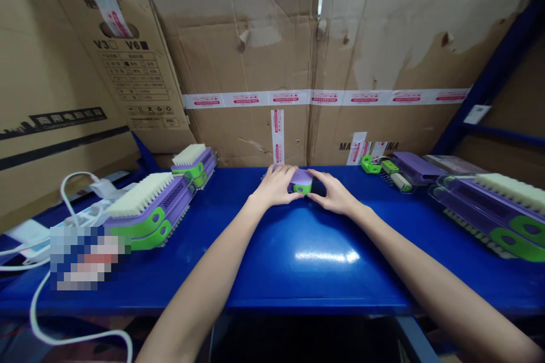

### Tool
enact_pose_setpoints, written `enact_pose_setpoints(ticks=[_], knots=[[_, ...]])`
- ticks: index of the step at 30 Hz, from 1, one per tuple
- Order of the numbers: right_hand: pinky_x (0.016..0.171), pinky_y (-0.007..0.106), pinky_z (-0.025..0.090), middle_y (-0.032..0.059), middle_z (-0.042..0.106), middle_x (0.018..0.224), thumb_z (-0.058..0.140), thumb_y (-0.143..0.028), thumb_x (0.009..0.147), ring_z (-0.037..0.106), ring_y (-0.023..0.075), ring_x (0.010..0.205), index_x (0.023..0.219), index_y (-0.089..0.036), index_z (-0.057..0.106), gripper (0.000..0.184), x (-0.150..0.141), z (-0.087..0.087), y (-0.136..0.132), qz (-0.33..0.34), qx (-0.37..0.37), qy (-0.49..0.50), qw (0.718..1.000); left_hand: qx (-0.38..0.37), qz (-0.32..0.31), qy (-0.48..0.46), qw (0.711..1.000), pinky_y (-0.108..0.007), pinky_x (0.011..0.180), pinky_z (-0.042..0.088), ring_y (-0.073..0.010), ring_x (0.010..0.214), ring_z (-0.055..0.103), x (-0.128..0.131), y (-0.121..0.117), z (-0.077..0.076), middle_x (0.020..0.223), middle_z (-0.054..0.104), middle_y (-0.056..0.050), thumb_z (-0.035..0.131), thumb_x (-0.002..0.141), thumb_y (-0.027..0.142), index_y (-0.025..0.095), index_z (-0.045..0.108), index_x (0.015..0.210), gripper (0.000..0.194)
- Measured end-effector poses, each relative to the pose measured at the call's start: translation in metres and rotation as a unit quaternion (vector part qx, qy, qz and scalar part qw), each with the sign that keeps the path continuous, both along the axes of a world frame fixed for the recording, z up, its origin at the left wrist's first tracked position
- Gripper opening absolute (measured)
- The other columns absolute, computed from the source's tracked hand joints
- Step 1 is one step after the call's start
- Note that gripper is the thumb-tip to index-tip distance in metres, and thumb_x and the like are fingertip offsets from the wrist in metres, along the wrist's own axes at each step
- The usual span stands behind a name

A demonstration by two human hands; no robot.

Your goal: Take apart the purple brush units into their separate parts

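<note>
Left hand (277, 186) and right hand (335, 192) are bracketing the purple-green brush (302, 178) at far centre of the blue shelf (315, 272), fingertips apparently pinching its ends; exact contact unclear. Likely light, stiff, smooth plastic; ends probably suiting hold.

I record a blue table (272, 286) bearing brushes (170, 198) left and right, a power strip (87, 216) far left, a green part (369, 165) rear right.
</note>
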State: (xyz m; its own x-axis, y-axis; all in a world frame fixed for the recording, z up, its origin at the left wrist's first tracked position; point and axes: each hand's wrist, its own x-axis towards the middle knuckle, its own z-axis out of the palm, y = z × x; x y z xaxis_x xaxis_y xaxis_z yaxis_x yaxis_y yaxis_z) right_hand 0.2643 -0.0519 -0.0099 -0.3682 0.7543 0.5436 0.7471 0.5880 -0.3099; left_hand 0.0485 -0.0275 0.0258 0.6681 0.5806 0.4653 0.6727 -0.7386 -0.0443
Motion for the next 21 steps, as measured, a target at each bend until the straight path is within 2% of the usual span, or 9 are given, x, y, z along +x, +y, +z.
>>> enact_pose_setpoints(ticks=[4, 9, 12, 16, 21], knots=[[0.102, 0.051, 0.040, 0.0147, 0.051, 0.138, 0.061, -0.046, 0.081, 0.049, 0.0307, 0.124, 0.145, -0.019, 0.035, 0.074, -0.004, -0.002, -0.001, -0.002, -0.011, 0.003, 1.000, 0.000, -0.009, 0.009, 1.000, -0.048, 0.105, 0.031, -0.0305, 0.121, 0.049, -0.002, 0.004, -0.003, 0.130, 0.055, -0.014, 0.068, 0.074, 0.044, 0.015, 0.043, 0.132, 0.070], [0.105, 0.050, 0.037, 0.0160, 0.049, 0.138, 0.061, -0.050, 0.080, 0.047, 0.0300, 0.126, 0.144, -0.018, 0.035, 0.077, -0.009, -0.006, 0.003, -0.004, -0.016, 0.034, 0.999, -0.005, -0.059, 0.025, 0.998, -0.041, 0.103, 0.037, -0.0265, 0.122, 0.050, 0.001, 0.004, -0.004, 0.130, 0.056, -0.012, 0.063, 0.078, 0.028, 0.017, 0.048, 0.128, 0.054], [0.106, 0.048, 0.037, 0.0151, 0.052, 0.134, 0.064, -0.047, 0.077, 0.048, 0.0284, 0.124, 0.141, -0.019, 0.039, 0.075, -0.011, -0.007, 0.005, 0.004, -0.019, 0.075, 0.997, 0.007, -0.061, 0.036, 0.997, -0.040, 0.097, 0.041, -0.0260, 0.117, 0.052, 0.011, 0.000, -0.004, 0.127, 0.059, -0.011, 0.059, 0.079, 0.023, 0.017, 0.048, 0.128, 0.050], [0.104, 0.047, 0.038, 0.0138, 0.054, 0.129, 0.067, -0.043, 0.072, 0.050, 0.0282, 0.120, 0.138, -0.019, 0.042, 0.075, -0.011, -0.004, 0.003, 0.013, -0.026, 0.115, 0.993, 0.033, -0.051, 0.049, 0.997, -0.040, 0.093, 0.041, -0.0276, 0.112, 0.052, 0.018, -0.003, -0.004, 0.124, 0.058, -0.012, 0.065, 0.076, 0.033, 0.014, 0.046, 0.130, 0.060], [0.104, 0.046, 0.038, 0.0127, 0.052, 0.133, 0.068, -0.042, 0.071, 0.049, 0.0275, 0.121, 0.139, -0.020, 0.039, 0.077, -0.016, 0.004, -0.003, 0.041, -0.028, 0.103, 0.993, 0.031, -0.013, 0.052, 0.998, -0.043, 0.098, 0.035, -0.0315, 0.113, 0.052, 0.006, 0.003, -0.004, 0.121, 0.058, -0.016, 0.067, 0.069, 0.054, 0.011, 0.046, 0.128, 0.075]])
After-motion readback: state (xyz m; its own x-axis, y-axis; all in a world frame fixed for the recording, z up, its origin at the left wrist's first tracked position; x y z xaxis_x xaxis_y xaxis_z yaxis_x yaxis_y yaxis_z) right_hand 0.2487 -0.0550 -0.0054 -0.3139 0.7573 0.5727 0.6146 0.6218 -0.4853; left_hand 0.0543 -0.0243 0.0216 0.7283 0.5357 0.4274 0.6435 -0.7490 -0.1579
